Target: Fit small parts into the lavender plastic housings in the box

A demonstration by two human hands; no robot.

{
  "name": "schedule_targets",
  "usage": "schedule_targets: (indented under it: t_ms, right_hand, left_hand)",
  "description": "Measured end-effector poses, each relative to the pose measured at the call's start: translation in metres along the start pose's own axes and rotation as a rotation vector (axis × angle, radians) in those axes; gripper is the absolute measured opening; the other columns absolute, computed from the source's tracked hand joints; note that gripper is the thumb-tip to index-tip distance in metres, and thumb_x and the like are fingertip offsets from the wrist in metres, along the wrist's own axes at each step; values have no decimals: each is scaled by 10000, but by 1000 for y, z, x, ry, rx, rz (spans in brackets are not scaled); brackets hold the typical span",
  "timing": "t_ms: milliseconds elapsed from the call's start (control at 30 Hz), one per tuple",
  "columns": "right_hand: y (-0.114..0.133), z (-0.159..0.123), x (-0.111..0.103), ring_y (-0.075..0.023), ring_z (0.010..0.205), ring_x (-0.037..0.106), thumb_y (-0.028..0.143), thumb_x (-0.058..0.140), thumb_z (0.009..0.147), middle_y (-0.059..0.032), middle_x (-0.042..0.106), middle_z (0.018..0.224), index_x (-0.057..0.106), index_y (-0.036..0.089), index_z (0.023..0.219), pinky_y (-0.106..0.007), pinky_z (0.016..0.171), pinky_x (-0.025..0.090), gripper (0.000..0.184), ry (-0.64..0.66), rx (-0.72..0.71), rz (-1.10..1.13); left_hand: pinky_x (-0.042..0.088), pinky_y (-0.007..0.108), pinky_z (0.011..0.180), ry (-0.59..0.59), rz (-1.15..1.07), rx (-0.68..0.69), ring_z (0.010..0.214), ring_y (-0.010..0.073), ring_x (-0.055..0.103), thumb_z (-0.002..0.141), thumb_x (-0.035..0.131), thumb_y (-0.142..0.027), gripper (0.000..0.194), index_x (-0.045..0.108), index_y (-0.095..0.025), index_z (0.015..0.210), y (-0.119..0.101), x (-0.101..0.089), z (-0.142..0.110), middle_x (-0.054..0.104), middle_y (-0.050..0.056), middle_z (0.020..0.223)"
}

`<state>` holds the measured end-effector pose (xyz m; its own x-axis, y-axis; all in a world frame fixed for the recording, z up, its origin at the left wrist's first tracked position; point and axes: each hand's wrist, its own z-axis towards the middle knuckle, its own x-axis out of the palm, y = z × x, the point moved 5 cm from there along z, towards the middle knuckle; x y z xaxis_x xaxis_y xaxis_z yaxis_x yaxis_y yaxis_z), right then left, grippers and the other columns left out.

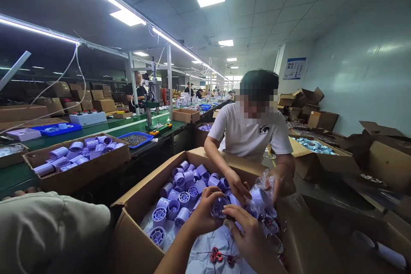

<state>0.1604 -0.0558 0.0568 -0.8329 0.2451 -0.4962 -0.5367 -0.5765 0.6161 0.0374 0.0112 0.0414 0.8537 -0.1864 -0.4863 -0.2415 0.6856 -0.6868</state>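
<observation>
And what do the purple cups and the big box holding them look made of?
Purple cups: probably molded plastic with a satin finish, judging by soft highlights and spoked ends. Big box: likely cardboard, matte, from its plain brown, thin walls.

Left grip (pixel 205 210): one, bare; fingers bent, curved closed about a held piece. Left forearm (pixel 178 246): one, bare, slanting up and rightward from the lower edge. Right grip (pixel 246 230): one, bare; back uppermost, fingers bent and pointing left, thumb below forefinger, tips near the left. Right forearm (pixel 268 261): one, bare, partly visible.
</observation>
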Motion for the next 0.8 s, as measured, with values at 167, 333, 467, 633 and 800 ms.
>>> schedule_targets:
  t_ms: [167, 333, 467, 633, 800]
  right_hand:
    - [-10, 0, -4, -220, 936, 663, 180, 501, 814, -79, 695, 992, 694, 231, 915, -343, 834, 545, 224, -13, 82, 44]
    - [-19, -2, -10, -221, 923, 676, 227, 519, 807, -79, 715, 1012, 644, 222, 1039, -344, 815, 551, 263, -38, 194, 89]
    - [-10, 0, -12, -227, 980, 651, 207, 514, 812, -76, 711, 1014, 679, 238, 919, -368, 876, 517, 199, -15, 139, 97]
    - [-6, 0, -11, -214, 933, 638, 144, 535, 776, -65, 698, 953, 689, 236, 866, -363, 855, 510, 201, 0, 104, 110]
    - [-7, -2, -11, -204, 846, 587, 106, 587, 707, -42, 617, 862, 699, 253, 782, -336, 788, 514, 199, -16, 72, -59]
  left_hand:
    - [405, 362, 930, 50, -210, -109, 1033, 232, 489, 513, 698, -32, 653, 513, -234, 1105, 6, 2, -3, 512, 46, 1067]
    - [423, 251, 737, 158, -660, -273, 871, 153, 529, 477, 753, -67, 636, 439, -230, 1006, 16, 9, -6, 557, -5, 996]
    - [393, 224, 692, 235, -791, -331, 803, 122, 491, 415, 822, -121, 576, 531, -188, 908, 12, 9, -7, 555, -26, 903]
    - [380, 204, 610, 276, -974, -438, 724, 106, 506, 354, 890, -178, 658, 596, -202, 943, 8, 9, -7, 564, -36, 869]
    - [416, 209, 621, 250, -1086, -420, 737, 126, 555, 344, 907, -169, 614, 650, -183, 901, 6, 8, -6, 623, 6, 893]
